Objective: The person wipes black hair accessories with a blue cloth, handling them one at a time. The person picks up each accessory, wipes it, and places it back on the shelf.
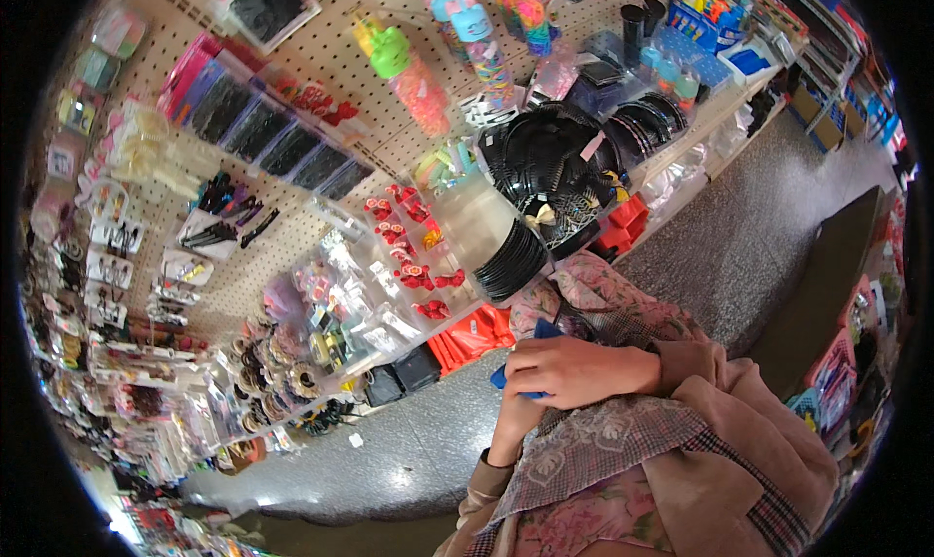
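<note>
In front of my body, a crumpled blue cloth (546,330) is held between my hands, its corners sticking out above and below the fingers. My right hand (565,371) lies on top with its fingers curled over the cloth. Beneath it is my left hand (519,415), mostly covered by the right, with only the wrist and part of the hand showing. Past the hands stands a store shelf with a row of black headbands (511,261) and a clear divided tray (456,298) of red hair ornaments (416,276).
A pegboard wall (306,68) carries packaged hair accessories and tubes of coloured bands (416,83). More black headbands (547,141) are heaped on the shelf. Red bags (474,338) and black boxes (408,371) sit beneath its edge. Behind runs a speckled floor (759,207), with another stocked display (846,353) at right.
</note>
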A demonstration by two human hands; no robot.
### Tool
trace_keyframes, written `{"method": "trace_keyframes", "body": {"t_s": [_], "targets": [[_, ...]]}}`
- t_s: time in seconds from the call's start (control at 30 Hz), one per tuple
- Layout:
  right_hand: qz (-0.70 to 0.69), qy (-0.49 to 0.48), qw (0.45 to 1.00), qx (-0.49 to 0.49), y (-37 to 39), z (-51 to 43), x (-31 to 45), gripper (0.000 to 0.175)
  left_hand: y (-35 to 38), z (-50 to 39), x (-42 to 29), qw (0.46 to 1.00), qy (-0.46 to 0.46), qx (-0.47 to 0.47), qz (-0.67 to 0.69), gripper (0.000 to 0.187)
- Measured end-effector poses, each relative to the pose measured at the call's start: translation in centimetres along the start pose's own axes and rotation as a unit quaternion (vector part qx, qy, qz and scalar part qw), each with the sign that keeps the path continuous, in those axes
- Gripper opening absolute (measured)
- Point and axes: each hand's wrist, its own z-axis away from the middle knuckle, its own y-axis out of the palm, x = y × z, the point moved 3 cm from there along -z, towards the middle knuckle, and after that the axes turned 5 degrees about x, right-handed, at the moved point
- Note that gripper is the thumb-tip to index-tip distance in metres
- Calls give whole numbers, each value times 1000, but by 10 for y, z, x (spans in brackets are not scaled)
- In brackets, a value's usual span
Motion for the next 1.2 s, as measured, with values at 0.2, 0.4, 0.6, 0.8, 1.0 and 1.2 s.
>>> {"method": "trace_keyframes", "body": {"t_s": [0.2,0.4,0.6,0.8,1.0,1.2], "targets": [[174,202,940,-214,-71,58,-68,22,4,3,-11,979,-147,81,115,26],[-135,241,931,-239,-95,104,-76,19,4,-5,-17,967,-175,117,145,27],[-377,164,910,55,-72,93,-59,25,24,-25,-29,953,-186,226,77,35],[-365,165,894,-201,-105,139,-87,17,31,-31,-37,909,-266,311,75,36],[-653,93,620,-424,-97,187,-139,30,-29,-82,-61,972,-164,164,-38,25],[-659,188,587,-432,-18,207,-145,34,-78,-188,-25,980,-48,-35,-192,55]]}}
